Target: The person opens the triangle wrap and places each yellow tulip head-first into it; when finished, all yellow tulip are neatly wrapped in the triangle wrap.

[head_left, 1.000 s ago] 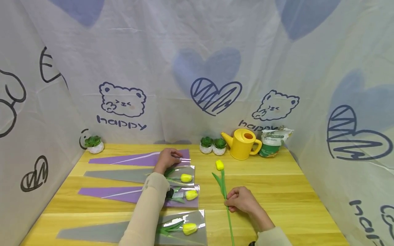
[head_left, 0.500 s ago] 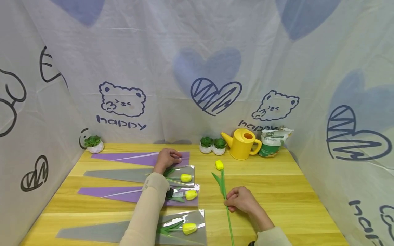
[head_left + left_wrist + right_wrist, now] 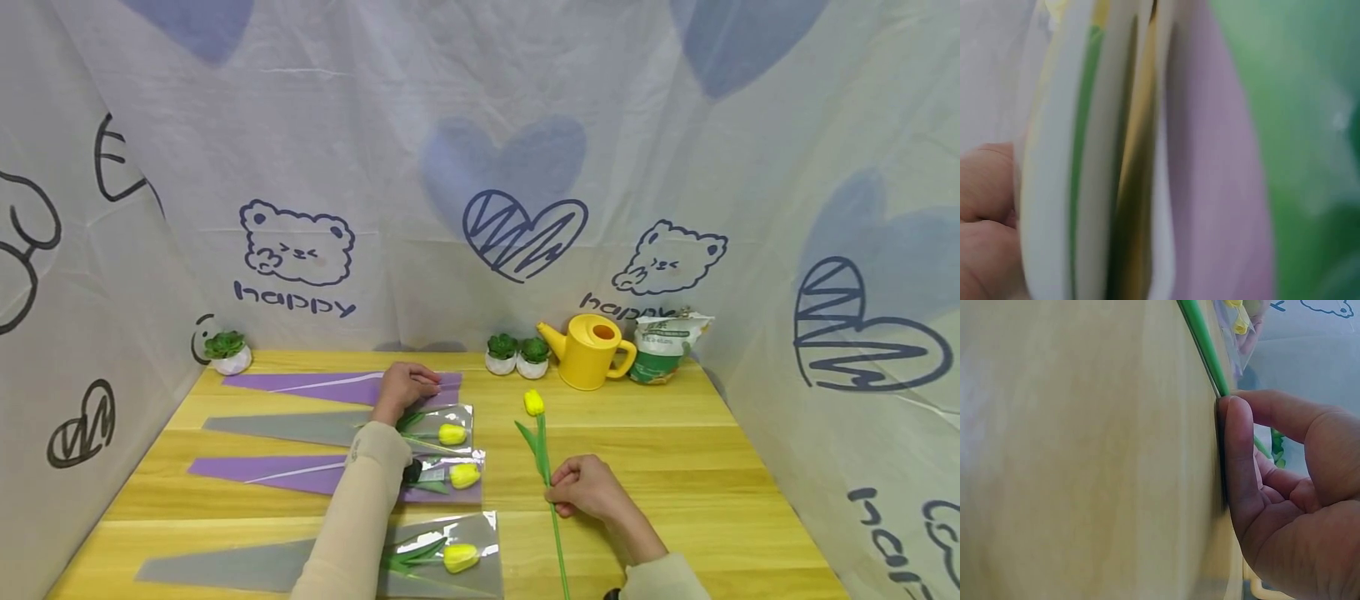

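The yellow artificial tulip on its long green stem (image 3: 545, 457) lies on the wooden table (image 3: 675, 450), long axis running near to far, bloom pointing away toward the yellow plastic watering can (image 3: 592, 339). The right hand (image 3: 588, 487) pinches the stem partway down; the stem's lower end runs out of the bottom of the head view. The left hand (image 3: 405, 387) rests, fingers curled, on the wide end of the farthest purple cone-shaped wrapping sleeve (image 3: 337, 387), whose point aims left; its forearm hides parts of the three nearer sleeves.

The left wrist view is a close blur of white, green, yellow and purple bands, perhaps sleeve edges, so I cannot tell that hand's grip.

In the right wrist view the fingers (image 3: 1241, 456) press the stem (image 3: 1204, 347) against the tabletop, with the bloom out of sight.
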The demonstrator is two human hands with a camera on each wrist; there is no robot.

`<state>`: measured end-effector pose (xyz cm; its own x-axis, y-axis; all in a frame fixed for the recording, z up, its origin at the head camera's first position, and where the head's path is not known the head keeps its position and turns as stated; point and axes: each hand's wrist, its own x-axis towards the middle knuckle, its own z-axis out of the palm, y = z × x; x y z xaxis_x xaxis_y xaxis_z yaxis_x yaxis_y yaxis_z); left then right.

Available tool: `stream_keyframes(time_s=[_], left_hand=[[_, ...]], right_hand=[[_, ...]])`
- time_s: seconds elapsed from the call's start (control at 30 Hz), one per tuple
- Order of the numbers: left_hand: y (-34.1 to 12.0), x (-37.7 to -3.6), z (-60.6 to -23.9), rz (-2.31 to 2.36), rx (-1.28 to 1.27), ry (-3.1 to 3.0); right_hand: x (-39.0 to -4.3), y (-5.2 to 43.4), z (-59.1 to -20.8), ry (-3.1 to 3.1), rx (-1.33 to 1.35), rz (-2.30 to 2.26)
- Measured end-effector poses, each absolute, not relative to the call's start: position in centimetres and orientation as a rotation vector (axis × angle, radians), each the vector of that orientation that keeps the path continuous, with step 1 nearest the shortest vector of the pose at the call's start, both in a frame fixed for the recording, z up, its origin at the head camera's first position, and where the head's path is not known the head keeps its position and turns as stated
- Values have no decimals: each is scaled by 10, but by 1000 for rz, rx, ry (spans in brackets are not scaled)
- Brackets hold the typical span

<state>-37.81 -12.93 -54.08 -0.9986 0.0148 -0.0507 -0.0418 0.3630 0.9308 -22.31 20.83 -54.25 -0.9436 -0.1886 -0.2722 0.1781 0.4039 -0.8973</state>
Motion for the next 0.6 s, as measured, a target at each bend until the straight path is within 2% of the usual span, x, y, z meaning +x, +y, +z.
stream_keyframes(time_s=[0.6], left_hand=[[-133,-381,-546,2102,-128,2264]], right_hand=[[-223,207,-542,2337,19,-1552]])
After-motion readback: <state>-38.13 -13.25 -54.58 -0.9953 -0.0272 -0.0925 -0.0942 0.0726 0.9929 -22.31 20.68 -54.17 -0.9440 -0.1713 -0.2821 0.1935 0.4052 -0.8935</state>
